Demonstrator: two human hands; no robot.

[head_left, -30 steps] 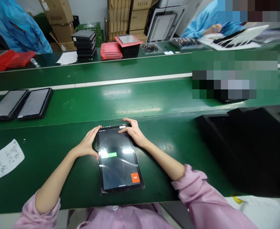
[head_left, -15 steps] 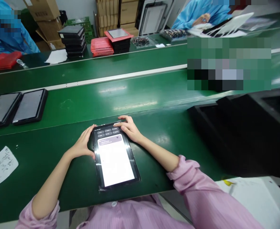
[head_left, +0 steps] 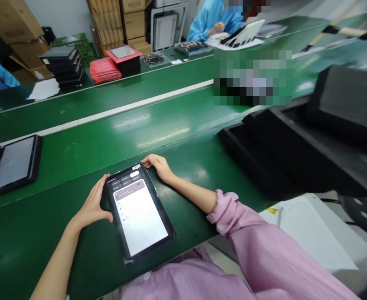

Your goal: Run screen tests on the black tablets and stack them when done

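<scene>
Tablet (head_left: 142, 218) near bench (head_left: 199, 221) edge; left hand (head_left: 92, 207) alongside, thumb, fingers apart; right hand (head_left: 159, 167) at corner, grip unclear.

A flat rectangular black-framed tablet (head_left: 142, 216) is laid on the near part of the smooth green tabletop (head_left: 199, 225), between the left hand (head_left: 91, 204) at its left edge and the right hand (head_left: 160, 166) at its far right corner. Two rectangular dark-cased tablets (head_left: 16, 160) are set farther left, and bulky black trays (head_left: 274, 154) are piled to the right. Beyond the straight white strip (head_left: 114, 111), a stack of rectangular black cases (head_left: 66, 68) is placed left of flat red packs (head_left: 105, 70), with brown cardboard boxes (head_left: 106, 25) stacked behind.
</scene>
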